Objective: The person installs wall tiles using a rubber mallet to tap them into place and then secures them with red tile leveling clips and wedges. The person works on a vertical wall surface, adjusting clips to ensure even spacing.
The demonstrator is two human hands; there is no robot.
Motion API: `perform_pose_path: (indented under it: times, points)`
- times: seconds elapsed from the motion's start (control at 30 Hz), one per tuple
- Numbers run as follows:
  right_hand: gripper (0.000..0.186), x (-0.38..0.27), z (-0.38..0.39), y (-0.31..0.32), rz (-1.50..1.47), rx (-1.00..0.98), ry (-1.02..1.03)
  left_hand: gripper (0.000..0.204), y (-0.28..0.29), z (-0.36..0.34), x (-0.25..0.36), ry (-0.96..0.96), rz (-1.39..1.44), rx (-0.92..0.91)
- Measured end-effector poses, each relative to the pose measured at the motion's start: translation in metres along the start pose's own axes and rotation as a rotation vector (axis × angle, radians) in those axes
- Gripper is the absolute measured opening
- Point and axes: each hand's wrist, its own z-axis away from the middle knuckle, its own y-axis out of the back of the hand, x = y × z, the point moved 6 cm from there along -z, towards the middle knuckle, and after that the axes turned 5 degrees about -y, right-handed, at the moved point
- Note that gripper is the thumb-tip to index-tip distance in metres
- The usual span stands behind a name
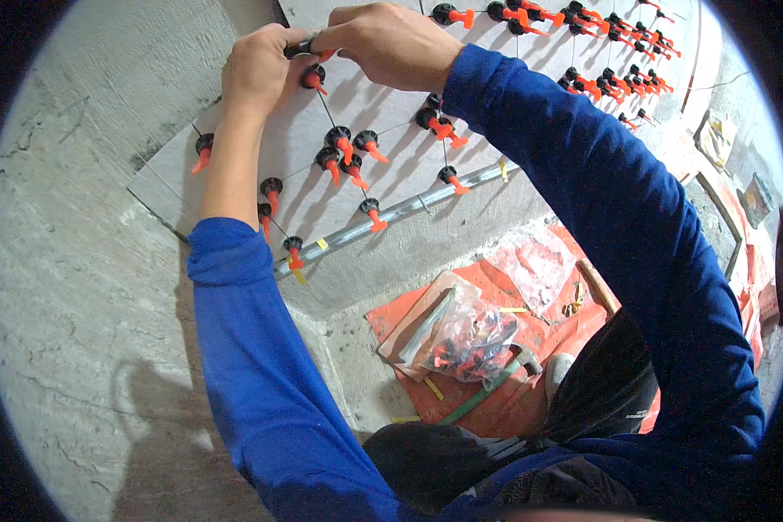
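High on the tiled wall, my left hand (pixel 257 70) and my right hand (pixel 387 43) meet around a tile leveler (pixel 301 50). Its black part shows between my closed fingers, with a bit of red by the right fingertips; my fingers hide the rest. Just below them, another tile leveler (pixel 314 79) with a black cap and red T-handle sits in a joint between grey tiles (pixel 226 139). Several more, such as this tile leveler (pixel 339 141), stand along the joints lower down.
A metal strip (pixel 400 210) with yellow tape runs under the tiles' lower edge. On an orange-red sheet (pixel 531 348) below lie a clear bag of tile levelers (pixel 470 348) and a green-handled hammer (pixel 478 400). Bare grey wall (pixel 78 287) is on the left.
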Motion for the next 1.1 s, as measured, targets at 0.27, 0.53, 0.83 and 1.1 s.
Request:
perform_pose_path:
  times: [0.27, 0.53, 0.83, 1.1]
  points:
    - [0.022, -0.005, 0.059, 0.046, 0.086, 0.211, -0.066, 0.025, 0.070, 0.037, 0.001, 0.220, 0.254, 0.258]
    - [0.020, -0.023, 0.180, 0.031, -0.249, -0.094, -0.353, 0.031, 0.056, 0.094, 0.054, 0.357, 0.296, 0.400]
    - [0.022, -0.011, 0.159, 0.021, -0.367, 0.099, -0.372, 0.027, 0.029, 0.032, 0.016, 0.253, 0.244, 0.118]
    - [0.045, 0.018, 0.046, -0.031, -0.317, 0.311, -0.605, 0.031, -0.001, 0.002, 0.002, 0.103, 0.301, -0.036]
